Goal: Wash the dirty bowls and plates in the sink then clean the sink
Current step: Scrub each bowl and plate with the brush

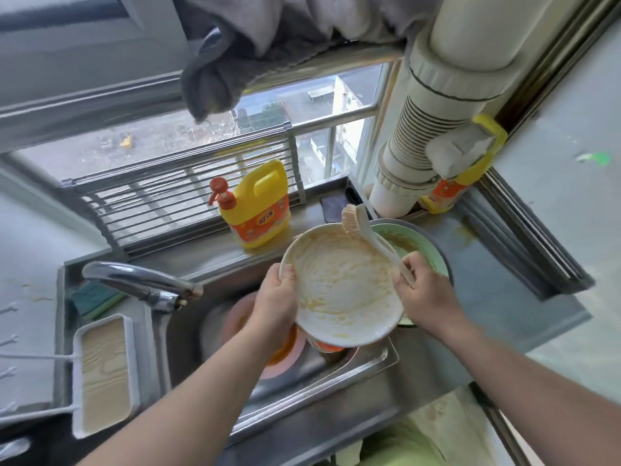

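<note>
My left hand [274,299] grips the left rim of a white plate [339,287] smeared with yellow residue, held tilted above the steel sink [322,381]. My right hand [421,289] holds the handle of a cream dish brush [368,238], whose bristle head rests at the plate's upper rim. Behind the plate, a dirty green plate [425,245] sits on the counter to the right. A pink plate [235,317] with orange residue lies in the sink under my left forearm.
A chrome faucet [141,280] arches over the sink's left side. A yellow detergent jug [258,205] stands on the sill behind. A sponge [95,299] and a white tray [100,375] lie left of the sink. A white pipe [433,105] rises at right.
</note>
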Motion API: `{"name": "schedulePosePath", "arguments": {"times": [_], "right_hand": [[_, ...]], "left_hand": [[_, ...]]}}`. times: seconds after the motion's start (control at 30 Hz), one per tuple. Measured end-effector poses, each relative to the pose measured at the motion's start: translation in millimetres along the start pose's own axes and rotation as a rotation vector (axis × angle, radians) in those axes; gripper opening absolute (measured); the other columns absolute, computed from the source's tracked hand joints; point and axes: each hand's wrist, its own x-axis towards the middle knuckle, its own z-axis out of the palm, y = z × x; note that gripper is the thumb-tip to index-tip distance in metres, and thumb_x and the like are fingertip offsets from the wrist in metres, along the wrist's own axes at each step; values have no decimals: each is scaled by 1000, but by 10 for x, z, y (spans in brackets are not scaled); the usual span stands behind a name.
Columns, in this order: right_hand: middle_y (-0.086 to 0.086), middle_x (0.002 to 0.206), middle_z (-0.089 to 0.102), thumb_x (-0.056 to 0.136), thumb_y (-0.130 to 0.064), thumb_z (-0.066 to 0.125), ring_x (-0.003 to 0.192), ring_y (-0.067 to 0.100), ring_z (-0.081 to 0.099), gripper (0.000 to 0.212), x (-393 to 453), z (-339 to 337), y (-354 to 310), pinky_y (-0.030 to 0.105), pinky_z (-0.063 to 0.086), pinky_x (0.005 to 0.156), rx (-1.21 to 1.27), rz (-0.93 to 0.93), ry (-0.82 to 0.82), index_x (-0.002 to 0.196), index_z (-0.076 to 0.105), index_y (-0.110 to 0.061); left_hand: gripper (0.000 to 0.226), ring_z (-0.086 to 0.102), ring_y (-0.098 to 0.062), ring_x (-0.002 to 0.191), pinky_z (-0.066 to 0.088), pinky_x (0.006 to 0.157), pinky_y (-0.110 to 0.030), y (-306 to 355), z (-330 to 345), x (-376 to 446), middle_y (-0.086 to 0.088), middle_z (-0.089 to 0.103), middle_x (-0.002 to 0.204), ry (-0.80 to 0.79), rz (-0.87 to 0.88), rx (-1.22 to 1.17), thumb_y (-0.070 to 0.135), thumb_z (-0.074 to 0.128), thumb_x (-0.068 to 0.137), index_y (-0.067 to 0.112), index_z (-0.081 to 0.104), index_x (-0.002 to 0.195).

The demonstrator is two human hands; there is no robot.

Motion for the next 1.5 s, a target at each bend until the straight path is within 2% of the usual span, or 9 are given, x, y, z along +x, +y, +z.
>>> {"name": "schedulePosePath", "arguments": {"times": [0.2, 0.4, 0.53, 0.63, 0.83, 0.97, 1.1, 1.23, 1.5], "right_hand": [[6, 89, 63, 107, -40, 48, 81, 35, 57, 17, 268, -348, 680, 46, 47, 70, -173, 207, -6, 99, 44, -26], [10, 96, 55, 106, -39, 48, 82, 35, 52, 26, 247, -405, 782, 40, 37, 68, -200, 118, 67, 93, 40, -19], [-1, 88, 52, 102, -40, 58, 77, 31, 51, 23, 15, -89, 259, 36, 35, 66, -61, -79, 73, 94, 51, -19], [-9, 84, 49, 104, -47, 52, 76, 16, 48, 25, -229, 434, -222, 29, 36, 63, 23, -236, -191, 92, 50, -24], [5, 117, 43, 108, -37, 49, 102, 27, 53, 24, -201, 1765, -514, 38, 44, 98, -189, -144, -694, 115, 59, -16], [12, 133, 43, 105, -26, 56, 110, 33, 55, 25, 216, 2292, -510, 43, 51, 94, -536, -145, -690, 128, 60, -19], [11, 129, 53, 101, -24, 60, 121, 31, 50, 30, 564, 2567, -515, 44, 51, 91, -673, -122, -692, 131, 62, -23], [4, 95, 57, 98, -23, 61, 80, 22, 56, 21, 719, 2760, -493, 36, 49, 68, -662, -69, -779, 118, 64, -21], [2, 96, 65, 105, -32, 56, 82, 19, 67, 16, 706, 2867, -458, 35, 61, 78, -455, 84, -747, 114, 65, -22]], "left_hand": [[26, 58, -28, 100, 45, 85, -39, 99, 766, 79, -8, 65, 113, -142, 194, 634, 31, 49, 106, 17, 48, 127], [33, 64, -13, 100, 52, 92, -36, 28, 565, 142, 14, 67, 107, -143, 314, 632, 28, 54, 106, 34, 60, 138], [37, 61, -15, 115, 47, 100, -34, -430, -121, 332, 9, 67, 124, 18, 129, 713, 25, 57, 103, 32, 62, 139], [39, 64, -26, 119, 54, 101, -41, -891, -721, 429, -2, 68, 134, 132, -110, 761, 25, 57, 99, 27, 66, 137], [55, 61, -31, 127, 49, 104, -36, -1488, -1323, 525, -11, 63, 145, 213, -401, 662, 22, 61, 97, 18, 55, 152], [77, 48, -34, 143, 41, 118, -43, -1744, -1311, 744, -13, 48, 159, 230, -516, 359, 26, 68, 97, 13, 32, 164], [60, 69, -30, 110, 58, 101, -50, -2066, -1330, 958, -5, 72, 118, 245, -573, 227, 41, 78, 78, 23, 59, 132], [25, 69, -32, 103, 59, 95, -42, -1999, -1299, 903, -4, 72, 110, 349, -500, 447, 35, 65, 96, 31, 61, 121], [32, 67, -39, 105, 55, 91, -39, -2027, -1255, 983, -19, 65, 120, 358, -419, 846, 19, 53, 98, 7, 69, 123]]}}
